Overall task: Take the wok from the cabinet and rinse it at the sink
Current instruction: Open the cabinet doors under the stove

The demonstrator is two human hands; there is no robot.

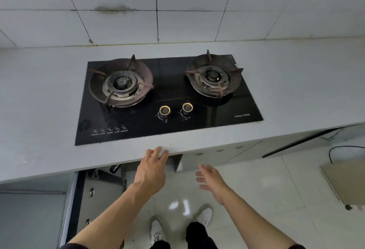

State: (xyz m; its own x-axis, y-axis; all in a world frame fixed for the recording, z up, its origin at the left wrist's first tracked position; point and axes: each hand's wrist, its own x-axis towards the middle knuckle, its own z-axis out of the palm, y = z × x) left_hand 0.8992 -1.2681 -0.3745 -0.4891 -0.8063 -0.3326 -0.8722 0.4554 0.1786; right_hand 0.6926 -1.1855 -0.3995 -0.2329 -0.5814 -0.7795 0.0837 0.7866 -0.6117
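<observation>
Step 1, retrieval: left hand [151, 169] and right hand [210, 178], fingers spread, empty, reach toward open cabinet [102, 185] below counter [197, 142]; wok not visible—next req. locating it inside.

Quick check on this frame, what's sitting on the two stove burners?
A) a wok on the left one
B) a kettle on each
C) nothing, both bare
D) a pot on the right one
C: both the left burner and the right burner show bare grates with nothing on them; the left hand and right hand are empty, below the counter edge.
</observation>
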